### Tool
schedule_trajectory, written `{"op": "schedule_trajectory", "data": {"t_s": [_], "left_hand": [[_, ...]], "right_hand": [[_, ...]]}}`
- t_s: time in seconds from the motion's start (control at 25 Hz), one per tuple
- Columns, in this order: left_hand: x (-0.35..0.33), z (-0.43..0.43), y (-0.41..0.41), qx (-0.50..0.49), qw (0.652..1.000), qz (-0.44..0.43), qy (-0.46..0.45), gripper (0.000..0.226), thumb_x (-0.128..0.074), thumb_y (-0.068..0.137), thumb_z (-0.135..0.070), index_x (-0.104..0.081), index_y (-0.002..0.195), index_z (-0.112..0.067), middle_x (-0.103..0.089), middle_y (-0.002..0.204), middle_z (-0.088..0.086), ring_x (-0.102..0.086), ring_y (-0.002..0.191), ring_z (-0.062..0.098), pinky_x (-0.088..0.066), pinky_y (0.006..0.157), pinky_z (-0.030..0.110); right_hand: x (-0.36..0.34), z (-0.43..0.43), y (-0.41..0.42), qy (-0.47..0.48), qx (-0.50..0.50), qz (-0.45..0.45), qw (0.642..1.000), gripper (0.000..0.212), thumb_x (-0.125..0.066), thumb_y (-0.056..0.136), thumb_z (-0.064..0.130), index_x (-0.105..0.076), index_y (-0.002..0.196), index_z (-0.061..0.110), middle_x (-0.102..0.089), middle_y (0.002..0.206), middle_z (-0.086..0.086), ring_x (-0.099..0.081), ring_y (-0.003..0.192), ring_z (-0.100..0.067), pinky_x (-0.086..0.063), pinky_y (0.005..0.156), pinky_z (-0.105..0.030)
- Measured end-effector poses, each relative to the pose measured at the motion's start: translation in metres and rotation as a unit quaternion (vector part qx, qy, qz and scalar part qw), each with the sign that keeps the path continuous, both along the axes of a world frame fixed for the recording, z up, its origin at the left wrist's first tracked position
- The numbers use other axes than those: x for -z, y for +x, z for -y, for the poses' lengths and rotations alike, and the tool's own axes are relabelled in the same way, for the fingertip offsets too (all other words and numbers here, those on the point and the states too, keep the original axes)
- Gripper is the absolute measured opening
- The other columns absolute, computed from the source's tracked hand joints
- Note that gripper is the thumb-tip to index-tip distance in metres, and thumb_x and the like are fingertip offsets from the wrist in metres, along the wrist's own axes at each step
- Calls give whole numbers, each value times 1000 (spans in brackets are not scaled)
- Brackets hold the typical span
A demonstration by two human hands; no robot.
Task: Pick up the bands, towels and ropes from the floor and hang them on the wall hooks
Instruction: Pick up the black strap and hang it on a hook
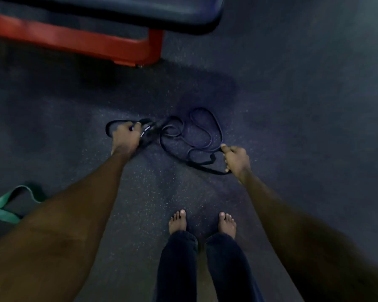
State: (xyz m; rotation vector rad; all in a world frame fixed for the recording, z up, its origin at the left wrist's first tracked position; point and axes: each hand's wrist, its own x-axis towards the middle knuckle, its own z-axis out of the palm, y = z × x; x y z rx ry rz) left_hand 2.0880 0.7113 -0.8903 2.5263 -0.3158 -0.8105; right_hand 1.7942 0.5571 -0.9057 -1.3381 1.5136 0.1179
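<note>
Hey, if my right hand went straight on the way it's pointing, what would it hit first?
Likely the band: the right hand points up-left, and the loops of what it grips lie just ahead on the floor. Depth is unclear.

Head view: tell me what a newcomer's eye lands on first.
Both hands reach down at the centre: the left hand grips one end of a tangle of dark bands on the floor, the right hand pinches the other side. A red bench frame stands out at top left, and a green band lies at the left edge.
</note>
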Motion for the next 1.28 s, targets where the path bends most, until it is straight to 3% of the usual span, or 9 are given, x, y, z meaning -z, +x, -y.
{"op": "schedule_trajectory", "data": {"t_s": [0.12, 0.24, 0.4, 0.52, 0.64, 0.76, 1.12, 1.28], "left_hand": [[-115, 11, 3, -15, 1000, 9, -20, 40, -50, 97, -40, -67, 91, -4, -68, 96, 26, -63, 97, 39, -46, 79, 40], [-212, 22, -5, 8, 998, 7, -60, 45, -50, 97, -39, -64, 79, -1, -65, 80, 21, -64, 89, 37, -41, 70, 37], [-347, 32, -14, 18, 995, 18, -94, 45, -51, 95, -43, -70, 83, -4, -69, 83, 17, -63, 92, 32, -41, 75, 35], [-435, 40, -22, 57, 990, 41, -122, 51, -55, 95, -43, -54, 62, -4, -54, 60, 9, -56, 73, 25, -34, 65, 36], [-523, 55, -27, 91, 983, 65, -145, 49, -60, 94, -39, -45, 55, -12, -50, 57, 14, -48, 65, 22, -30, 61, 34], [-608, 79, -34, 90, 973, 67, -200, 47, -63, 85, -47, -48, 57, -13, -48, 53, 5, -50, 55, 21, -38, 58, 32], [-762, 148, -60, 140, 933, 163, -290, 49, -59, 85, -60, -49, 64, -17, -51, 57, 4, -50, 47, 17, -39, 53, 29], [-785, 179, -48, 149, 935, 100, -307, 41, -61, 90, -50, -61, 73, -13, -48, 58, -1, -41, 46, 12, -35, 44, 23]], "right_hand": [[-121, 27, 33, -49, -25, 29, 998, 47, -55, 95, 46, -46, 57, 20, -54, 60, -4, -55, 60, -25, -54, 59, -42], [-222, 44, 51, -102, -69, 31, 992, 50, -53, 95, 44, -40, 53, 21, -50, 52, -1, -56, 56, -24, -55, 64, -44], [-352, 66, 50, -154, -74, 57, 984, 50, -54, 92, 45, -43, 51, 17, -52, 56, -4, -63, 67, -32, -57, 70, -47], [-440, 91, 42, -203, -81, 78, 973, 51, -53, 88, 52, -46, 51, 17, -55, 58, -5, -66, 73, -36, -57, 73, -48], [-535, 123, 28, -249, -78, 107, 959, 51, -54, 89, 54, -52, 58, 14, -55, 58, -2, -63, 62, -28, -57, 68, -40], [-622, 153, 10, -287, -97, 141, 943, 48, -63, 87, 55, -54, 69, 11, -54, 59, 2, -55, 52, -17, -48, 60, -28], [-778, 241, -36, -418, -52, 187, 888, 41, -72, 81, 48, -62, 83, 8, -61, 72, 2, -58, 74, -19, -41, 69, -26], [-813, 279, -34, -451, -59, 199, 868, 40, -74, 80, 44, -62, 78, 6, -58, 69, 4, -56, 74, -18, -38, 65, -27]]}}
